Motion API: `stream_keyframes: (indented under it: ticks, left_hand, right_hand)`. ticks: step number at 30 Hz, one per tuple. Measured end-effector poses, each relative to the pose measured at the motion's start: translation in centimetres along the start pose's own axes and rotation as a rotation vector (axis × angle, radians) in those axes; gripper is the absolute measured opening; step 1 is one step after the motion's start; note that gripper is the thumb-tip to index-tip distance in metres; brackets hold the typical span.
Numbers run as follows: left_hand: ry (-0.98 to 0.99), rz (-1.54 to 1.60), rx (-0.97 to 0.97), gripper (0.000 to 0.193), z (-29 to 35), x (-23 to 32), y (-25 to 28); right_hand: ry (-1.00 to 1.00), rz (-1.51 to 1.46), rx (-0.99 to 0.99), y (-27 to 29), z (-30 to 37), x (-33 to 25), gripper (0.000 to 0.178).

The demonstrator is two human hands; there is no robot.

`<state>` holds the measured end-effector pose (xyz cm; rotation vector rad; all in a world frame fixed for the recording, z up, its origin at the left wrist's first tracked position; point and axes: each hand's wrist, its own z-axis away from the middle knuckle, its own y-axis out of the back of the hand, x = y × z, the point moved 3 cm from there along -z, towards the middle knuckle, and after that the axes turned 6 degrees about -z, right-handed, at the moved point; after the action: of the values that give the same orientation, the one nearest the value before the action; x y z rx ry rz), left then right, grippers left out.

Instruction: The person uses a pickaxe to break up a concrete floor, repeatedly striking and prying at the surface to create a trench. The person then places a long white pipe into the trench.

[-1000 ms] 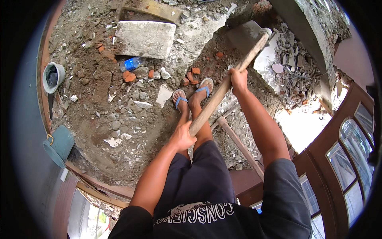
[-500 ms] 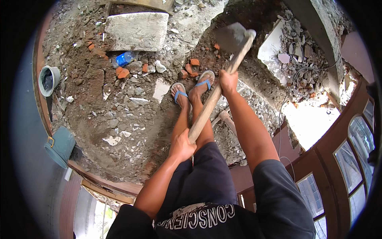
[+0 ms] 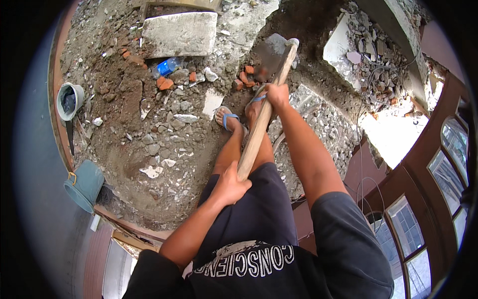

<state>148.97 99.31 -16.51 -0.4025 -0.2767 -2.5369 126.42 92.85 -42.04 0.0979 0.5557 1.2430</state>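
Both my hands grip a hoe (image 3: 258,133) by its long wooden handle, which slants from my lap up to the far right. My left hand (image 3: 230,186) is closed around the near end. Farther up the shaft, my right hand (image 3: 277,96) wraps it just past my foot. The broad grey hoe blade (image 3: 271,50) is partly blurred, over dark soil beyond my feet; whether it touches the ground I cannot tell. Several broken red bricks (image 3: 244,78) lie just left of the blade.
A concrete slab (image 3: 180,35) and a blue-labelled plastic bottle (image 3: 168,66) lie far left of my feet. At the left edge are a pale bucket (image 3: 69,101) and a tipped green bucket (image 3: 84,185). Rubble with loose wire (image 3: 371,92) lies right, near windowed brown doors (image 3: 423,199).
The hoe head has come left and a little nearer, over the soil by the bricks. My right hand moved left with the handle. The view has shifted slightly.
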Motion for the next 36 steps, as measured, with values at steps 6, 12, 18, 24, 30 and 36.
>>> stream_keyframes:
  ticks: [6, 12, 18, 24, 30, 36]
  left_hand:
    - [0.047, 0.585, -0.335, 0.068, -1.0, -0.4, -1.1]
    - [0.01, 0.7, -0.268, 0.068, -0.7, -2.6, -2.9]
    - [0.024, 0.648, -0.285, 0.064, -0.3, -3.5, -1.8]
    - [0.044, 0.781, -0.298, 0.058, 2.2, -2.7, -2.1]
    - [0.057, 0.792, -0.211, 0.067, 3.2, -1.8, -1.3]
    - [0.067, 0.915, -0.305, 0.079, 4.5, -0.2, -2.6]
  right_hand:
    - [-0.045, 0.093, 0.037, 0.1, -2.7, 0.1, 0.059]
    - [0.135, -0.053, 0.108, -0.4, -3.8, 2.5, 0.029]
    - [0.067, -0.054, 0.075, -0.4, -0.8, 1.2, 0.038]
    - [-0.027, 0.203, 0.0, -1.5, -0.2, 1.5, 0.054]
    - [-0.002, 0.236, -0.142, -2.4, 1.0, 0.7, 0.052]
    - [0.019, 0.474, -0.104, -2.6, 5.0, -0.9, 0.035]
